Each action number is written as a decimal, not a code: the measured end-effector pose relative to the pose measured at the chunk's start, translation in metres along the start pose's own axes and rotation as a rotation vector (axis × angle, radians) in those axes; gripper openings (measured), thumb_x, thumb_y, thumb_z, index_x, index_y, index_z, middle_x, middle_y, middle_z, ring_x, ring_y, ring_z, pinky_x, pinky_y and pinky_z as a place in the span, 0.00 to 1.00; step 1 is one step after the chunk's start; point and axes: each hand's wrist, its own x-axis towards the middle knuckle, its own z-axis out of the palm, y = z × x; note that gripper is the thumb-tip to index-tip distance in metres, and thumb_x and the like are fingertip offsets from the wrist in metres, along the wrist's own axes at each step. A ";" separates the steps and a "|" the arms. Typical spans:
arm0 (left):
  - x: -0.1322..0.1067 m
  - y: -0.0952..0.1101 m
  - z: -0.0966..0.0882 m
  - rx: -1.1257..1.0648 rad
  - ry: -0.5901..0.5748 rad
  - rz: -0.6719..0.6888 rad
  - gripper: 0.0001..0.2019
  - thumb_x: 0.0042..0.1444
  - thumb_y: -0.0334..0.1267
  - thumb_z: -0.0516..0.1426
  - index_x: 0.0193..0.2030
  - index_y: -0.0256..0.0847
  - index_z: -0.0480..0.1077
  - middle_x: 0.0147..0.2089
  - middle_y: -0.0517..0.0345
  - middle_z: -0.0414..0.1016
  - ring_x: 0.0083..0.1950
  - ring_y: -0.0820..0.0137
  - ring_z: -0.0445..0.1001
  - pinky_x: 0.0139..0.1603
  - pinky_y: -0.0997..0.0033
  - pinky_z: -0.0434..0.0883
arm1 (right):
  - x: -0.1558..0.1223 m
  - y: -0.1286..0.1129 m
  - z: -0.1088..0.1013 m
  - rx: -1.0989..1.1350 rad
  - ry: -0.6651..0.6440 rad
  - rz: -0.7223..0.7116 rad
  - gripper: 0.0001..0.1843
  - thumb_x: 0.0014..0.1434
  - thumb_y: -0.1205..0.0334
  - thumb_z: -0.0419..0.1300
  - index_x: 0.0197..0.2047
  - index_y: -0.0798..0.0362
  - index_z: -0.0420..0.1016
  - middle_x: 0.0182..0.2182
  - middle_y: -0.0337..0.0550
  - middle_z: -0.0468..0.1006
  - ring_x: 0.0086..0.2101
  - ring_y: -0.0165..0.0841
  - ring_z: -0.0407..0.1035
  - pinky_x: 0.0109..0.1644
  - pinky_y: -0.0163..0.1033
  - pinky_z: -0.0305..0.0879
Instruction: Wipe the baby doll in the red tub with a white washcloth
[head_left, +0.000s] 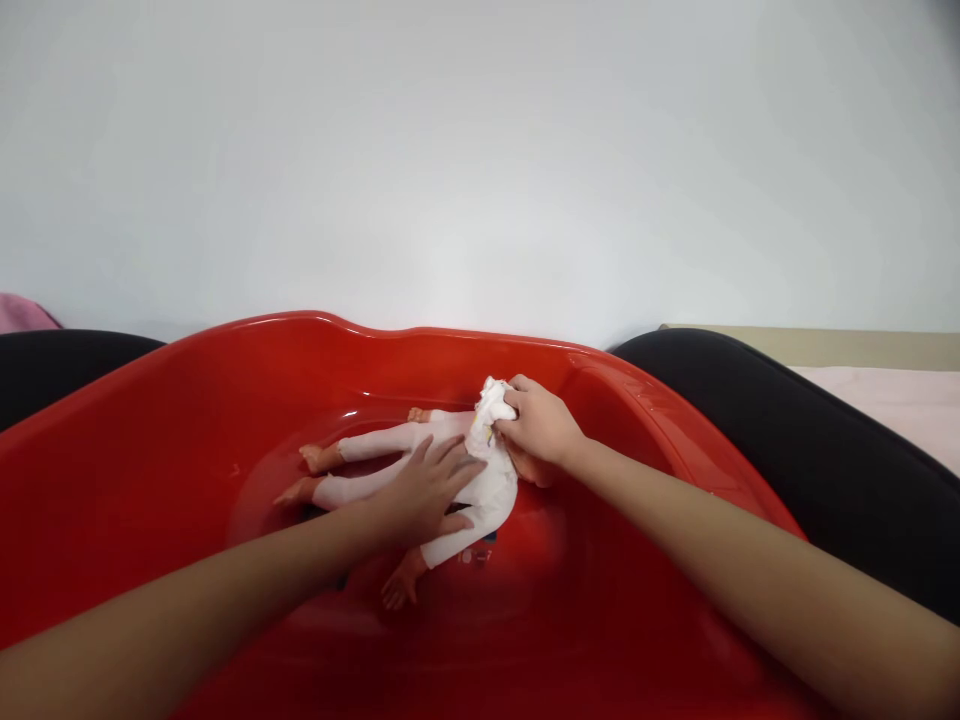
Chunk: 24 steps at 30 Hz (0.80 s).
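Head camera looks down at two bare arms reaching into a tub. Fingers (450,455) of the left hand (427,490) are spread wide. They lie flat on the middle of a small plastic doll in a soft white suit (375,440), and the palm rests on the doll too. Fingers (517,400) of the right hand (541,428) are curled tight together. They pinch a crumpled bunch of white cloth (489,405) with a few little coloured marks on it. The bunch sits at the top end of the doll. The doll's head is hidden by the right hand, so I cannot tell how it lies.

The doll is stretched out with its two bare feet pointing left. One bare little arm sticks out toward the person, just under the left hand. Another tiny hand peeks out on the far side.

The doll lies on the bottom of a big shiny red plastic tub (300,330), near the middle. Both arms come in over the near side of the tub.

A black rounded shape (60,365) is beside the tub on the left, and a bigger black rounded shape (787,420) is on the right. A bit of soft pink stuff (22,312) shows at the far left edge. A pale pink flat surface (900,400) is at the right edge. A plain white wall (480,150) fills the top.
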 end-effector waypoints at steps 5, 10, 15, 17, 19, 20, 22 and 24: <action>-0.013 0.002 0.017 0.154 -0.130 0.254 0.38 0.57 0.45 0.66 0.72 0.64 0.58 0.80 0.54 0.47 0.77 0.42 0.50 0.75 0.30 0.40 | 0.001 0.002 0.004 -0.087 -0.092 -0.184 0.11 0.62 0.55 0.61 0.39 0.52 0.80 0.63 0.46 0.70 0.59 0.43 0.63 0.61 0.44 0.63; -0.008 -0.004 0.023 0.219 -0.149 0.256 0.37 0.60 0.34 0.60 0.71 0.72 0.58 0.79 0.63 0.49 0.78 0.41 0.47 0.75 0.33 0.48 | -0.002 -0.002 0.009 -0.123 -0.317 -0.291 0.07 0.60 0.58 0.62 0.35 0.52 0.78 0.54 0.47 0.78 0.53 0.43 0.70 0.61 0.47 0.62; -0.006 -0.010 0.016 0.234 -0.151 0.228 0.32 0.67 0.32 0.52 0.71 0.73 0.58 0.77 0.64 0.54 0.77 0.40 0.49 0.75 0.28 0.44 | 0.001 -0.002 0.008 -0.077 -0.367 -0.233 0.09 0.59 0.61 0.61 0.28 0.52 0.70 0.44 0.43 0.81 0.44 0.38 0.74 0.51 0.42 0.65; -0.007 -0.011 0.014 0.206 -0.135 0.212 0.29 0.69 0.33 0.51 0.70 0.74 0.60 0.76 0.64 0.57 0.77 0.41 0.50 0.74 0.28 0.46 | 0.001 -0.002 0.006 -0.043 -0.363 -0.195 0.10 0.59 0.61 0.61 0.26 0.52 0.67 0.42 0.41 0.81 0.40 0.35 0.73 0.49 0.40 0.64; -0.006 -0.013 0.012 0.182 -0.126 0.212 0.27 0.70 0.34 0.51 0.68 0.75 0.62 0.75 0.64 0.59 0.77 0.41 0.50 0.74 0.27 0.47 | 0.001 -0.002 0.005 -0.027 -0.356 -0.182 0.10 0.59 0.61 0.60 0.27 0.52 0.67 0.41 0.40 0.80 0.40 0.34 0.73 0.49 0.40 0.64; -0.006 -0.014 0.011 0.185 -0.123 0.218 0.27 0.70 0.34 0.51 0.68 0.74 0.62 0.75 0.63 0.59 0.77 0.40 0.50 0.73 0.26 0.48 | 0.001 -0.002 0.006 -0.017 -0.355 -0.183 0.10 0.59 0.61 0.60 0.27 0.51 0.68 0.41 0.40 0.80 0.40 0.34 0.73 0.49 0.39 0.64; -0.003 -0.017 0.009 0.218 -0.106 0.218 0.26 0.71 0.35 0.49 0.69 0.71 0.60 0.75 0.59 0.60 0.76 0.38 0.50 0.71 0.23 0.46 | 0.001 0.000 0.007 0.011 -0.350 -0.174 0.08 0.60 0.61 0.60 0.29 0.51 0.70 0.41 0.41 0.80 0.41 0.34 0.73 0.48 0.38 0.64; 0.002 -0.021 0.006 0.240 -0.086 0.176 0.26 0.72 0.34 0.46 0.71 0.69 0.59 0.74 0.56 0.62 0.76 0.38 0.50 0.70 0.22 0.45 | 0.002 0.004 0.009 0.047 -0.332 -0.135 0.08 0.61 0.58 0.59 0.31 0.51 0.71 0.41 0.41 0.80 0.41 0.34 0.72 0.45 0.37 0.64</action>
